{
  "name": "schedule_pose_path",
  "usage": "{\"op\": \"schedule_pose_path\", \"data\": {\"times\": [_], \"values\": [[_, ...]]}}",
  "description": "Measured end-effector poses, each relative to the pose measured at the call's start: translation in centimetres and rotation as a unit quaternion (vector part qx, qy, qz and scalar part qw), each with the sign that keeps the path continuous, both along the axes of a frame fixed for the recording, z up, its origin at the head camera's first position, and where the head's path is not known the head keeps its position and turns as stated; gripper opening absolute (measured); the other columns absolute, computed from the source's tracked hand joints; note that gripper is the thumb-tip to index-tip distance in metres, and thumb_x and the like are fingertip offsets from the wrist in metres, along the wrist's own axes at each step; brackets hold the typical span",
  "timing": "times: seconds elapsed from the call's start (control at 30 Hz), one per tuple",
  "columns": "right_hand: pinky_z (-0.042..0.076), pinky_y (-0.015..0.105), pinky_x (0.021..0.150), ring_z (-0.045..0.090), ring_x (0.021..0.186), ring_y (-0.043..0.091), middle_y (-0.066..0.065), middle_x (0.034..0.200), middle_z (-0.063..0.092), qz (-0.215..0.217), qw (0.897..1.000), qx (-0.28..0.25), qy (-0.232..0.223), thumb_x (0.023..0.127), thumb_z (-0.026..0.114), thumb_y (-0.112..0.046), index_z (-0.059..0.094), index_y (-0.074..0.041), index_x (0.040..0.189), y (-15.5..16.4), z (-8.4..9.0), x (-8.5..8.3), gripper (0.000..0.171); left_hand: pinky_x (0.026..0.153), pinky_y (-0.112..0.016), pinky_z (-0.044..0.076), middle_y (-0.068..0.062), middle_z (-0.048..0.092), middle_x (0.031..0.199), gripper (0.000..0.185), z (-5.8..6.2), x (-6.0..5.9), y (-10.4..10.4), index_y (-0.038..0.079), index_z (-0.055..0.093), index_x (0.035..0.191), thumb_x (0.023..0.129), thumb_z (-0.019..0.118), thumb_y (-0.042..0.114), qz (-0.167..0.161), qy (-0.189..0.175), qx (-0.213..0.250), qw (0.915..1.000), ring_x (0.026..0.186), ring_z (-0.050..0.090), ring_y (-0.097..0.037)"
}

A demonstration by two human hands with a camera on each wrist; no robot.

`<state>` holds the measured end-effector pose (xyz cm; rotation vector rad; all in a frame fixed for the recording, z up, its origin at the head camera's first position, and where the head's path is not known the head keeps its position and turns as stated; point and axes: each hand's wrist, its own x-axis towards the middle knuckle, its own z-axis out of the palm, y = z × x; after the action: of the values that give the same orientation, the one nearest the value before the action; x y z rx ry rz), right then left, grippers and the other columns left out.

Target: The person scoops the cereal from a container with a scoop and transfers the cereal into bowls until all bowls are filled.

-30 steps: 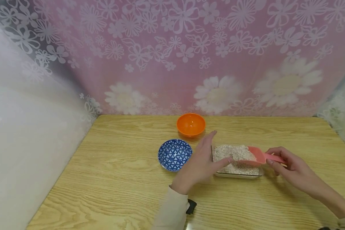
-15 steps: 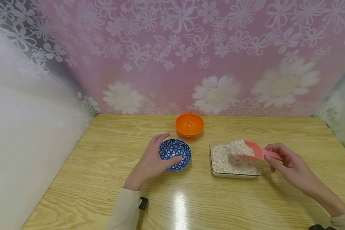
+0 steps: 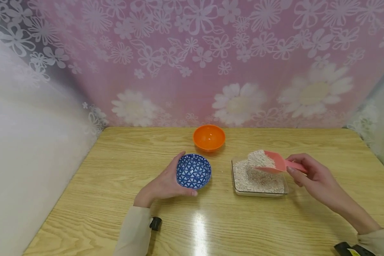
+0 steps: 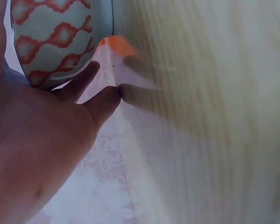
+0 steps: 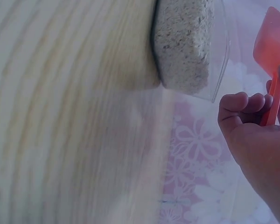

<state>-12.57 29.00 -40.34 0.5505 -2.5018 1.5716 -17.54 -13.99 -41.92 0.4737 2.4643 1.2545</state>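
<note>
Desk is pale grained wood (image 3: 275, 220) with a glossy varnish. Round orange bowl (image 3: 209, 137) and pink scoop (image 3: 276, 163) look like smooth plastic, blue patterned bowl (image 3: 193, 170) glazed ceramic, clear rectangular tray (image 3: 259, 193) shiny, holding rough grainy meal (image 3: 256, 179).

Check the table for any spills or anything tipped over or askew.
Nothing stands out. The pink scoop is heaped with grain but sits over the clear tray; no spill shows on the table. The blue bowl and orange bowl stand upright.

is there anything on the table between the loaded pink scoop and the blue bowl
Nothing visible. Only bare table lies between the pink scoop, held by the right hand, and the blue bowl, gripped by the left hand.
</note>
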Motion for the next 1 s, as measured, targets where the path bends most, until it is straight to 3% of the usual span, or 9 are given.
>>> {"op": "schedule_pose_path", "data": {"times": [0.37,1.0], "values": [[0.032,0.033,0.044,0.041,0.058,0.018,-0.005,0.082,0.049,0.036,0.999,-0.023,0.013,0.101,0.052,0.009,0.055,-0.001,0.124,-2.1,1.0,-0.9,0.025,0.115,-0.06,0.041,-0.012,0.035,0.163,0.129,0.1,0.2,0.1,0.021,0.013,0.164,0.067,0.096,0.041,0.015,0.001,-0.006,0.9999,0.14,0.048,-0.036],[0.038,0.029,0.048,0.047,0.06,0.014,-0.001,0.09,0.057,0.048,0.998,0.023,0.019,0.101,0.06,0.0,0.059,-0.006,0.123,-6.9,1.8,-2.7,0.023,0.113,-0.059,0.043,-0.012,0.035,0.162,0.128,-0.1,-0.1,0.3,0.021,0.012,0.164,0.068,0.094,0.044,0.002,0.005,-0.014,0.9999,0.14,0.047,-0.036]]}}
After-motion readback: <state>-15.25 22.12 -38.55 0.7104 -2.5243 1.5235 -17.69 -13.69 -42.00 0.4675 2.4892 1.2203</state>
